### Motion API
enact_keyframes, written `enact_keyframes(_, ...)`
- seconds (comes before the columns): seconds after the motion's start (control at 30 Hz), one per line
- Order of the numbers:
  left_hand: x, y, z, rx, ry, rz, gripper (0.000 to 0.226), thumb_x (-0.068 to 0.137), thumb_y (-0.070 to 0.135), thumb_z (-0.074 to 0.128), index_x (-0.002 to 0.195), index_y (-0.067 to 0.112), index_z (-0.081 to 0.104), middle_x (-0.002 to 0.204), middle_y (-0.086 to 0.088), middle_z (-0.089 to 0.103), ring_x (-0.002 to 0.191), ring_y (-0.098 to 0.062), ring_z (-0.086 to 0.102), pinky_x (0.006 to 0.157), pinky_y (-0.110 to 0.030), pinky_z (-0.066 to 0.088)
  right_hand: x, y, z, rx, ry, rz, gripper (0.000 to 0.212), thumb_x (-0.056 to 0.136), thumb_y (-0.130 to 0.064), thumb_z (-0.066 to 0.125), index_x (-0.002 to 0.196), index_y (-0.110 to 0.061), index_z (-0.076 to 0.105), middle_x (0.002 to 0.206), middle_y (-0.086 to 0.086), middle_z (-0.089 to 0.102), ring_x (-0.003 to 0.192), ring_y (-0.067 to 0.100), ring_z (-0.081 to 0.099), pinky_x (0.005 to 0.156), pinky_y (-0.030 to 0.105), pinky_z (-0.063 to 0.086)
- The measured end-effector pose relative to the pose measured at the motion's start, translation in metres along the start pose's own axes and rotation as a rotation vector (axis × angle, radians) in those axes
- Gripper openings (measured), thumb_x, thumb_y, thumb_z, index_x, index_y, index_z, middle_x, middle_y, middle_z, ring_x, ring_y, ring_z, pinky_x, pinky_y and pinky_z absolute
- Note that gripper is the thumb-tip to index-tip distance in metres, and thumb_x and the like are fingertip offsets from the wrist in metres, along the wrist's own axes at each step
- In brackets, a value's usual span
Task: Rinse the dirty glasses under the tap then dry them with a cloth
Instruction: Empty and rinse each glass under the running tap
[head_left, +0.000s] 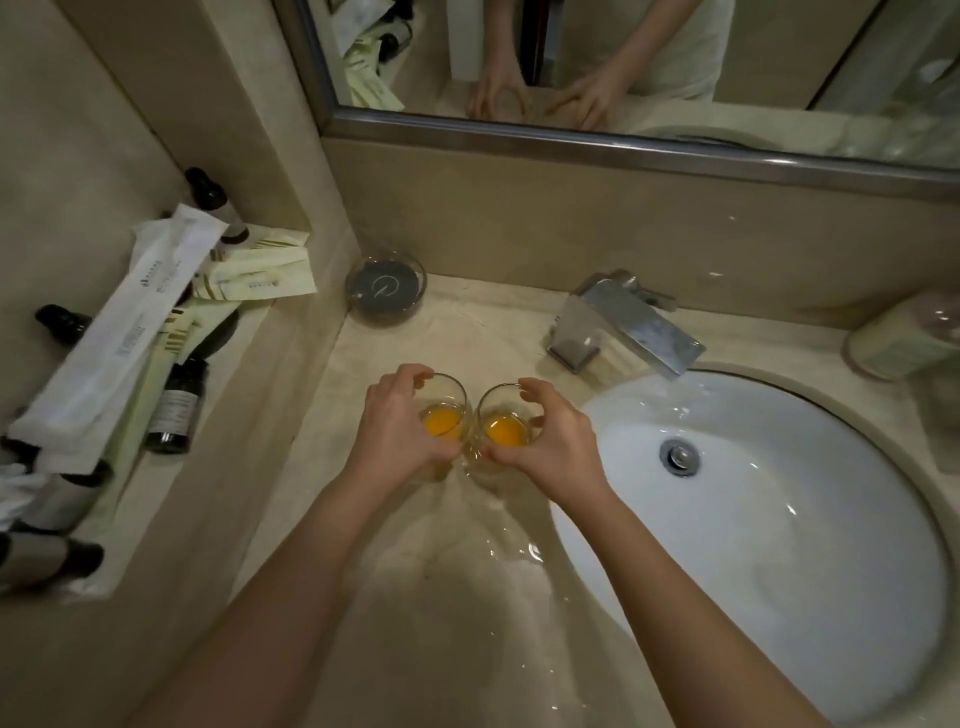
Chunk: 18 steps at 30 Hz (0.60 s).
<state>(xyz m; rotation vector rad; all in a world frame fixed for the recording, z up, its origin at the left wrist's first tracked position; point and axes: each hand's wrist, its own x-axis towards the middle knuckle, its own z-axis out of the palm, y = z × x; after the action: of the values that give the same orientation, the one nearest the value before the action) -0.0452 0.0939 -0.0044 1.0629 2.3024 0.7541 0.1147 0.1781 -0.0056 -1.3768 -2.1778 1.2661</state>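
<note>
Two clear glasses stand side by side and touching on the beige counter, left of the basin. Each has orange liquid in its bottom. My left hand (397, 426) grips the left glass (444, 415) around its rim and side. Gripped the same way by my right hand (553, 441) is the right glass (503, 423). The chrome tap (631, 325) stands behind and to the right, its spout over the white sink (810, 571). No water runs from it. I see no cloth.
A round glass dish (385, 288) with a dark insert sits at the back of the counter. The raised ledge on the left holds dark bottles (174, 410) and paper sachets (254, 275). A jar (904, 343) stands at the right edge. A mirror (623, 62) spans the wall.
</note>
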Motion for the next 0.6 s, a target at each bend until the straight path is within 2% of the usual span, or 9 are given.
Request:
enact_keyframes(0.07, -0.01, 0.016, 0.017, -0.043, -0.014, 0.022, 0.089, 0.053, 0.014, 0.093, 0.131, 0.017, 0.05, 0.126, -0.006, 0.055, 0.117, -0.022, 0.049, 0.086, -0.023, 0.035, -0.011, 0.016, -0.019, 0.013, 0.016, 0.022, 0.089, 0.06, -0.032, 0.09, 0.139, -0.024, 0.047, 0.134, -0.003, 0.058, 0.118, 0.019, 0.056, 0.096, 0.037, 0.048)
enact_keyframes(0.2, -0.027, 0.054, 0.052, -0.176, -0.071, 0.023, 0.086, 0.054, 0.012, 0.095, 0.129, 0.017, 0.052, 0.113, 0.005, 0.057, 0.106, -0.008, 0.052, 0.085, -0.018, 0.039, -0.027, 0.051, -0.06, 0.037, 0.067, 0.051, 0.087, 0.062, -0.03, 0.089, 0.138, -0.024, 0.048, 0.134, -0.004, 0.058, 0.117, 0.02, 0.057, 0.094, 0.037, 0.049)
enact_keyframes(0.3, -0.039, 0.08, 0.084, -0.248, -0.078, 0.016, 0.084, 0.056, 0.011, 0.093, 0.129, 0.02, 0.054, 0.11, 0.007, 0.056, 0.106, -0.008, 0.053, 0.082, -0.017, 0.039, -0.034, 0.077, -0.091, 0.035, 0.086, 0.065, 0.085, 0.064, -0.029, 0.088, 0.139, -0.023, 0.047, 0.134, -0.005, 0.057, 0.118, 0.018, 0.056, 0.09, 0.026, 0.043)
enact_keyframes(0.47, -0.049, 0.112, 0.137, -0.335, -0.061, 0.006, 0.091, 0.052, 0.012, 0.094, 0.132, 0.023, 0.052, 0.119, 0.005, 0.06, 0.108, -0.012, 0.057, 0.079, -0.009, 0.04, -0.033, 0.111, -0.137, 0.019, 0.128, 0.088, 0.087, 0.064, -0.026, 0.089, 0.14, -0.022, 0.047, 0.134, -0.001, 0.057, 0.119, 0.021, 0.055, 0.099, 0.039, 0.047)
enact_keyframes(0.6, -0.049, 0.133, 0.162, -0.431, -0.034, -0.043, 0.096, 0.048, 0.009, 0.095, 0.131, 0.027, 0.051, 0.114, 0.008, 0.057, 0.109, -0.013, 0.056, 0.086, -0.021, 0.046, -0.014, 0.128, -0.168, -0.021, 0.125, 0.078, 0.086, 0.064, -0.026, 0.088, 0.14, -0.021, 0.047, 0.134, 0.0, 0.056, 0.119, 0.022, 0.055, 0.093, 0.04, 0.05)
